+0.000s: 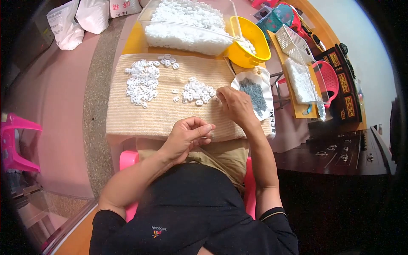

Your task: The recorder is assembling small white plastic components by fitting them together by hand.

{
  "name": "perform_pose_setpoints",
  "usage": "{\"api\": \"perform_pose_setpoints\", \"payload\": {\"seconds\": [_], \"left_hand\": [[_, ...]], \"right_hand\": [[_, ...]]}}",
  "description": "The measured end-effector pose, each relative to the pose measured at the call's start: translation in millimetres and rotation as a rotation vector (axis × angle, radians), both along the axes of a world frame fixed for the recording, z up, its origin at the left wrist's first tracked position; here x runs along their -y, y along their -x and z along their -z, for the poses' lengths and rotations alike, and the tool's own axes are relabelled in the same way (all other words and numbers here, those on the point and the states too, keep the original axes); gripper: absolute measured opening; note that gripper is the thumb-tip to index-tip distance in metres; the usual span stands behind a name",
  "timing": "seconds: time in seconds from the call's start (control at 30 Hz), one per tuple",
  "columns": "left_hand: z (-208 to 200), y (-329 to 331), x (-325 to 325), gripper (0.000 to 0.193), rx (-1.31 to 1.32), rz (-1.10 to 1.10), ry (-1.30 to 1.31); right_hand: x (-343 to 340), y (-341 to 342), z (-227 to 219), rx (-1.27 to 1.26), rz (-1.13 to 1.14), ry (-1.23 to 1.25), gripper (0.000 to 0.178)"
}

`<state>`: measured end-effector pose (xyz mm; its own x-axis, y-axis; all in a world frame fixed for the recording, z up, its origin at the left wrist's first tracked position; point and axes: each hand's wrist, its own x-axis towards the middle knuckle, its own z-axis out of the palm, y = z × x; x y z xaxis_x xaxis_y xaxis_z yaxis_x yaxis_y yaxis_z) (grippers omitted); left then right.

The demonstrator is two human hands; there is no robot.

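Observation:
Over the near edge of a striped beige cloth (170, 121), my left hand (187, 137) is closed, its thumb pressed toward the curled fingers. Whatever it holds, if anything, is too small to make out. My right hand (236, 104) is also closed, fingertips pinched downward beside a small pile of white plastic pieces with holes (196, 91). Anything in that pinch is hidden. Just right of this hand, a white shallow tray (266, 84) holds a heap of small grey metal-looking parts (253, 95). A larger spread of similar white pieces (142, 83) lies on the left of the cloth.
Behind the cloth stand a clear bin (191, 46) full of white pieces and a yellow bucket (245, 59). A side table at right carries another clear container (304, 80) and a white basket (293, 41). Pink stool (21, 142) at left; white sacks (66, 27) on the floor.

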<state>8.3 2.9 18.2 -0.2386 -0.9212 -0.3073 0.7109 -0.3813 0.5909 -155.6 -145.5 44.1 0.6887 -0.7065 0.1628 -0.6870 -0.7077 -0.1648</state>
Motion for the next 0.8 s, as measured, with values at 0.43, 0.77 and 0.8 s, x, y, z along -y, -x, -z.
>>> {"api": "perform_pose_setpoints", "payload": {"seconds": [0.43,0.77,0.8], "left_hand": [[2,0,1,0.009,0.018,-0.015,-0.017],[2,1,2,0.009,0.037,-0.022,-0.037],[4,1,2,0.009,0.018,-0.024,-0.027]], "right_hand": [[-16,-2,4,0.183,0.017,-0.089,0.014],[-22,-3,11,0.177,0.045,-0.098,0.013],[-23,-4,11,0.176,0.045,-0.099,0.013]]}}
